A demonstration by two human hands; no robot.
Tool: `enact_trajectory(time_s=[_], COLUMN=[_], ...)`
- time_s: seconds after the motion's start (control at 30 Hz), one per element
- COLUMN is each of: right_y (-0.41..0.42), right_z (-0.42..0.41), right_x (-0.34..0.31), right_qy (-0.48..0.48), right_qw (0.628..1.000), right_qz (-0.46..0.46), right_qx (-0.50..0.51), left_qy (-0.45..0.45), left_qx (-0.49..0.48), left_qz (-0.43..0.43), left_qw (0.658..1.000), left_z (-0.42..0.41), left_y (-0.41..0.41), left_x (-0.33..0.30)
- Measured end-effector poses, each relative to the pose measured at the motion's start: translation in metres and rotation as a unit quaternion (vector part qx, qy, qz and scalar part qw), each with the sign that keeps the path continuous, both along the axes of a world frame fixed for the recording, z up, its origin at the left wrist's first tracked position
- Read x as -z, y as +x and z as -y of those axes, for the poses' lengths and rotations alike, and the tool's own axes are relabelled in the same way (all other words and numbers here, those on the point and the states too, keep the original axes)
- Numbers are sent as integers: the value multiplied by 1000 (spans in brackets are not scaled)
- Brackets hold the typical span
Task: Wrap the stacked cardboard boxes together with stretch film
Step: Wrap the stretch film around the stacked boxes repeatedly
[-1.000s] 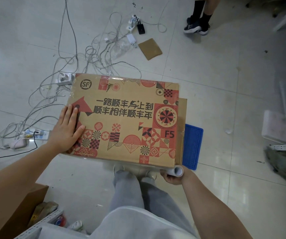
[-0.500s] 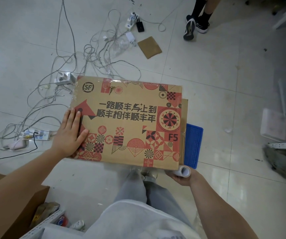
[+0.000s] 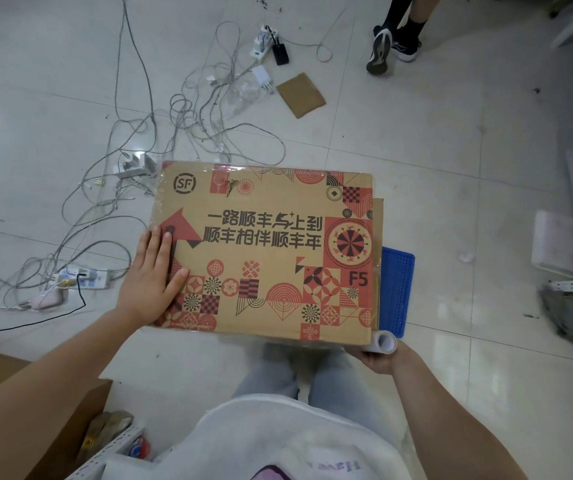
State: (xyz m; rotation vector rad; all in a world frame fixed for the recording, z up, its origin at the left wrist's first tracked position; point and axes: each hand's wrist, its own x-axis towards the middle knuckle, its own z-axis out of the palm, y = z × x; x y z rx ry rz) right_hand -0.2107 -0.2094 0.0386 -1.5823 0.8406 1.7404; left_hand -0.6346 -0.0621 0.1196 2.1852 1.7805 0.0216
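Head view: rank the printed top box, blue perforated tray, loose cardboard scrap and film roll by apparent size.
1. Printed top box
2. Blue perforated tray, partly hidden under the stack
3. Cardboard scrap, farther away, so unsure against the tray
4. Film roll, only its end visible

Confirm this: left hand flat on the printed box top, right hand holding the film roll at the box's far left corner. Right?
Not quite. The head view shows the right hand holding the film roll at the box's near right corner, by the blue crate. The left hand does lie flat on the box top.

Glossy tiled floor (image 3: pixel 416 150), tangled cables (image 3: pixel 188 126)
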Motion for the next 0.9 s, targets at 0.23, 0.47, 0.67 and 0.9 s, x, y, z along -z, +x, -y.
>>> enact_trajectory(time_s=[0.23, 0.47, 0.67, 0.9], right_y=[1, 19, 21, 16], right_z=[-6, -9, -6, -15], right_x=[12, 16, 30, 14], right_qy=[-22, -96, -94, -107], right_qw=[999, 991, 988, 987], right_qz=[-19, -83, -112, -108], right_qx=[-32, -44, -50, -56], left_qy=[-16, 75, 63, 86], left_qx=[14, 27, -4, 162], left_qz=[-56, -140, 15, 34], left_qw=[998, 987, 998, 983], left_z=[4, 8, 67, 119], left_y=[-1, 16, 58, 112], left_x=[1, -17, -45, -20])
